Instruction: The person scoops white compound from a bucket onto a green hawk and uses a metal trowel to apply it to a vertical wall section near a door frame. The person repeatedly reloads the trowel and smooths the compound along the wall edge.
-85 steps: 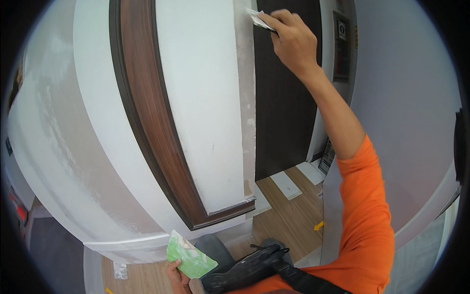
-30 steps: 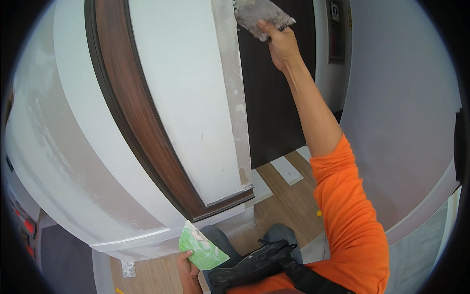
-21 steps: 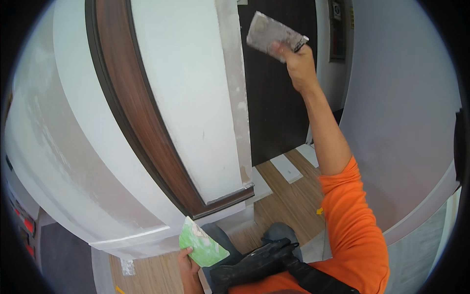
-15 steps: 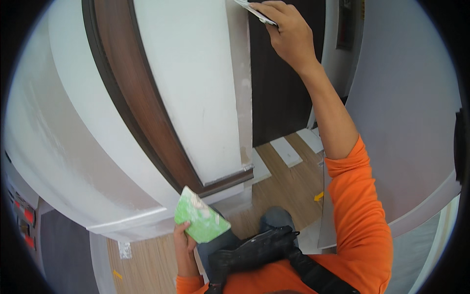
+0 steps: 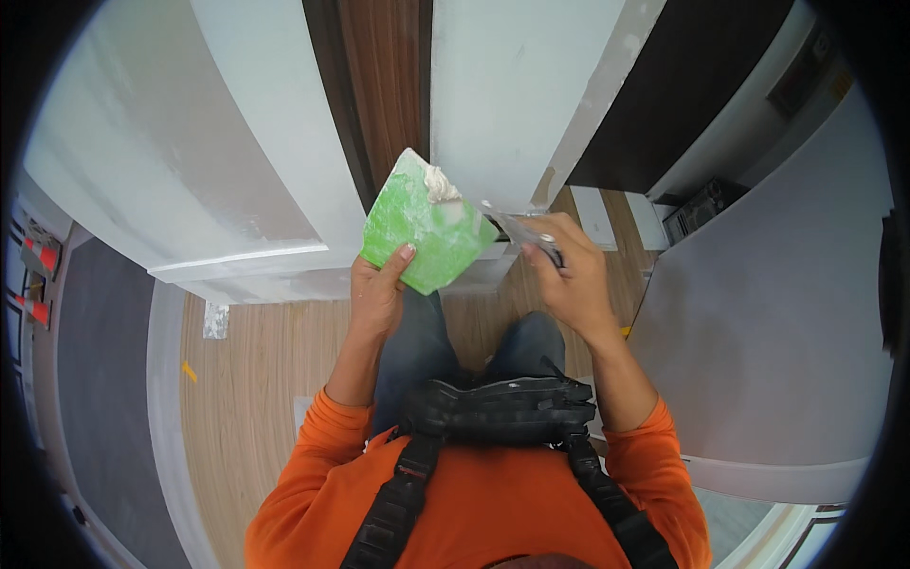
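My left hand (image 5: 377,289) grips a flat green putty board (image 5: 427,242) by its near left edge, thumb on top. White smears cover part of its face, and a lump of off-white putty (image 5: 441,184) sits near its far edge. In my right hand (image 5: 576,284) is a putty knife (image 5: 512,225), its blade angled toward the board's right corner. Whether the blade touches the board I cannot tell. Beyond the board stand a white wall panel (image 5: 517,85) and a brown wood frame (image 5: 384,81).
A dark door (image 5: 678,90) is at the far right, beside a grey curved wall (image 5: 768,332). White strips (image 5: 592,218) lie on the wood-look floor (image 5: 256,379). Orange cones (image 5: 38,254) stand far left. I wear a black pouch (image 5: 493,412) on straps.
My right hand has come down from high on the wall to beside the board with the putty knife. My left hand has raised the board, and the view has shifted.
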A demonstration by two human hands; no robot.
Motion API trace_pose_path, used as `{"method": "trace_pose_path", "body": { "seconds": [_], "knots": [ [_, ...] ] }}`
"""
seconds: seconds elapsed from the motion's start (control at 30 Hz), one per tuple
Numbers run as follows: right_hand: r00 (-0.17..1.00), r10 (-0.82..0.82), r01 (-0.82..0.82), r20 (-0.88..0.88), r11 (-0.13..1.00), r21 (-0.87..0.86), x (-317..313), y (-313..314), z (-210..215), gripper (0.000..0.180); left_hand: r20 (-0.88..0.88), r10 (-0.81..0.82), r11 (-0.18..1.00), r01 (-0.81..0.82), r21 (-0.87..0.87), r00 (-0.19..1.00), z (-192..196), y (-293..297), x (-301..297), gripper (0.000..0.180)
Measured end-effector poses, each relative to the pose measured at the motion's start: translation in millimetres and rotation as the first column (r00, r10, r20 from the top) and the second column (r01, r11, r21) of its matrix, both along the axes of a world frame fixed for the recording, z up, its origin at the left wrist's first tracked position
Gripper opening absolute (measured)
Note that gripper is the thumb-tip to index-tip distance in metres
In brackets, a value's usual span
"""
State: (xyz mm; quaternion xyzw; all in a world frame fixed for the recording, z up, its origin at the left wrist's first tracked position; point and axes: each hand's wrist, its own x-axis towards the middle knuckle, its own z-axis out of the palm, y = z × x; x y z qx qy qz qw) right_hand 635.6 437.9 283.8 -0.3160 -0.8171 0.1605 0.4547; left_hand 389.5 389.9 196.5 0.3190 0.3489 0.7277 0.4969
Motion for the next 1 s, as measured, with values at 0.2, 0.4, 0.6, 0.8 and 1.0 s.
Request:
{"method": "trace_pose_path", "body": {
  "seconds": [0.2,0.4,0.6,0.8,1.0],
  "knots": [
    [0.981,-0.101,0.047,0.166,0.952,0.304,-39,7,3,0.059,-0.184,0.101,0.995,-0.104,-0.007,0.978,-5,1,2,0.028],
    [0.944,-0.165,0.048,0.287,0.925,0.376,-61,-5,-17,0.063,-0.294,0.107,0.993,-0.117,-0.017,0.95,6,-5,7,0.027],
    [0.994,0.03,-0.08,-0.103,0.846,-0.528,-19,-13,-22,0.034,0.031,0.1,0.994,-0.099,-0.04,0.994,2,-1,0,0.038],
    [0.654,-0.185,-0.326,-0.733,0.806,-0.494,15,25,46,0.024,0.252,-0.163,0.982,0.183,-0.057,0.954,-6,-14,-12,0.052],
    [0.807,-0.378,0.496,-0.454,0.85,0.175,-25,45,115,0.032,0.254,-0.29,0.936,0.328,-0.125,0.923,-74,-33,-30,0.056]
  ]
}}
